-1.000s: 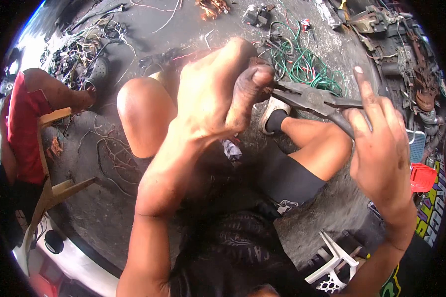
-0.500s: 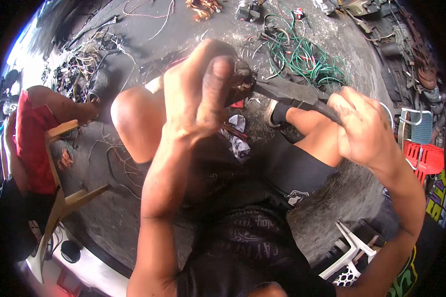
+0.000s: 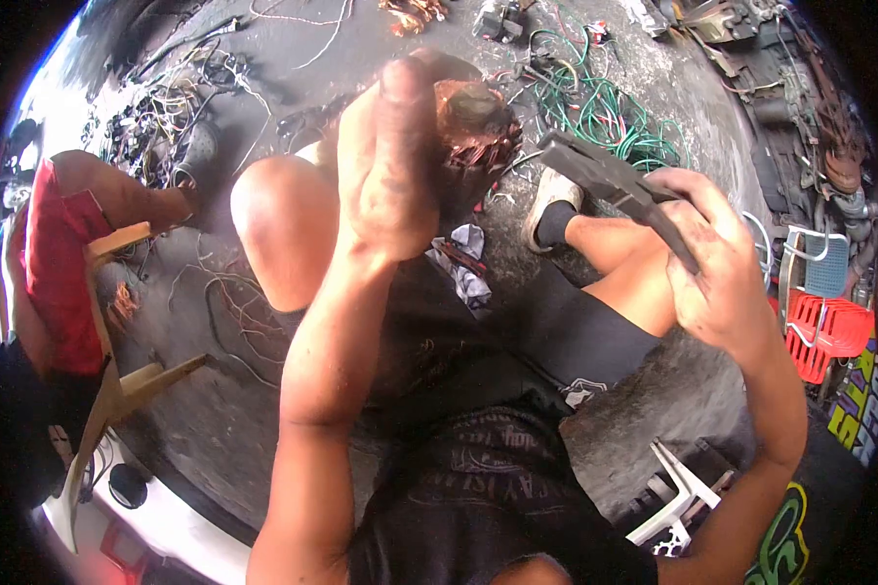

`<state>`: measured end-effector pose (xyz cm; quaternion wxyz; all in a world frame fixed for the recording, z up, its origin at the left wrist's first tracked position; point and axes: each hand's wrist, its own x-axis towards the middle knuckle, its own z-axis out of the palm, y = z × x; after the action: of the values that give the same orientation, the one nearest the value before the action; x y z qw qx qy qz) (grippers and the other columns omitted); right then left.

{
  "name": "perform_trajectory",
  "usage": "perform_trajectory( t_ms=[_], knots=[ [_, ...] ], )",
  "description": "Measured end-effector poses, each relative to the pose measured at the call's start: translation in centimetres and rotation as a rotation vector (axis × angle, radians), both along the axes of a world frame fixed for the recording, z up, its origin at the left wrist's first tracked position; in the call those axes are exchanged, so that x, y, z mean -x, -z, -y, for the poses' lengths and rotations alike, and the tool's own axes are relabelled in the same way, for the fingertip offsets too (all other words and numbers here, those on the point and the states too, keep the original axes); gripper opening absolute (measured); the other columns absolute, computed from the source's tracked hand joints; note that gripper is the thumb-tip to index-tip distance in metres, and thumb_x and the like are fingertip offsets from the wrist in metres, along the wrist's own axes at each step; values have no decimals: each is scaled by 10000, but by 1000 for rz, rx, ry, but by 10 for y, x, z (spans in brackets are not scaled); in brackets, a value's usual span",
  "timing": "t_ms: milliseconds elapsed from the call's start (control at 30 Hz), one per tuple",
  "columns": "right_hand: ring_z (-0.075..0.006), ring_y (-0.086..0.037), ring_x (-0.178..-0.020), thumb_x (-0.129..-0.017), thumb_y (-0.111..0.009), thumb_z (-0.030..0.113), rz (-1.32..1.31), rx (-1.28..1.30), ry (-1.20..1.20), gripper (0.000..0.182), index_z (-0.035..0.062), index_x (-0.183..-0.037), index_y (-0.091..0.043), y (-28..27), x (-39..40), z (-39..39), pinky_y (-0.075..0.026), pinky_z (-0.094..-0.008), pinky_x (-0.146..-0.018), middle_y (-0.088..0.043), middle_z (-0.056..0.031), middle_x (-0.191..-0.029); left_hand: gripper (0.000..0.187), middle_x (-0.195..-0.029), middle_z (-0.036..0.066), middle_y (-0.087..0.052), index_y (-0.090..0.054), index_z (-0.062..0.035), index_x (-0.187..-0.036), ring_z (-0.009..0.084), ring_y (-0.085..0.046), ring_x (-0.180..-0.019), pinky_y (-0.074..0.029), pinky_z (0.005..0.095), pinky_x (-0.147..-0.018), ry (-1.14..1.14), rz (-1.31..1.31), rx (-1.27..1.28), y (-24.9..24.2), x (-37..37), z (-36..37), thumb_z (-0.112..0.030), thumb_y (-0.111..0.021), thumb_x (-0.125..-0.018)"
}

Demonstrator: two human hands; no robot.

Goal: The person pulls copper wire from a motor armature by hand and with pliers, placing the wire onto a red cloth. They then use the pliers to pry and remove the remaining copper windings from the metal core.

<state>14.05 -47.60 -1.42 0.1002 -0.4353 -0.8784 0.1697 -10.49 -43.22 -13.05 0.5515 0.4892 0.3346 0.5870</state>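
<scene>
Grey concrete floor (image 3: 263,39), green wires (image 3: 605,107) strewn; left hand (image 3: 390,166) grips copper coil (image 3: 473,122), right hand (image 3: 722,263) pliers (image 3: 605,180).

Shiny copper winding (image 3: 473,122), dull grey metal pliers (image 3: 605,180) beside it; rough concrete floor (image 3: 215,409) below, probably.

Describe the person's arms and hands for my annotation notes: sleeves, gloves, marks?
Both arms are bare to the shoulder; no sleeves, gloves, watch or rings show. The left hand is smeared with dark grime, heaviest on the thumb. The right hand has lighter smudges.
</scene>
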Motion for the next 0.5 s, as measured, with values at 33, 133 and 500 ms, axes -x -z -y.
perform_trajectory(
  t_ms=[33,133,500],
  knots=[
    [-395,-610,-961,-675,-549,-57,10,-26,25,363,-30,-1025,-643,-4,4,1,-505,-404,-817,-606,-234,-1033,668,-767,73,-650,-633,12,-969,143,-578,-691,-459,285,-658,-70,20,36,-2,-3,0,-562,-293,-990],
    [-410,-585,-1012,-646,-500,-101,145,-38,0,401,-52,-1033,-595,-16,6,2,-473,-427,-881,-555,-256,-1196,606,-739,62,-625,-624,6,-927,138,-546,-664,-442,289,-630,-140,-91,-121,0,-5,-4,-519,-329,-1000],
    [-419,-580,-989,-647,-551,-83,330,-5,37,359,-62,-1002,-599,-45,13,-4,-462,-434,-875,-581,-237,-1131,630,-814,89,-653,-613,43,-982,152,-611,-741,-488,275,-691,-106,-285,-220,0,-4,-6,-541,-376,-983]
  ],
)
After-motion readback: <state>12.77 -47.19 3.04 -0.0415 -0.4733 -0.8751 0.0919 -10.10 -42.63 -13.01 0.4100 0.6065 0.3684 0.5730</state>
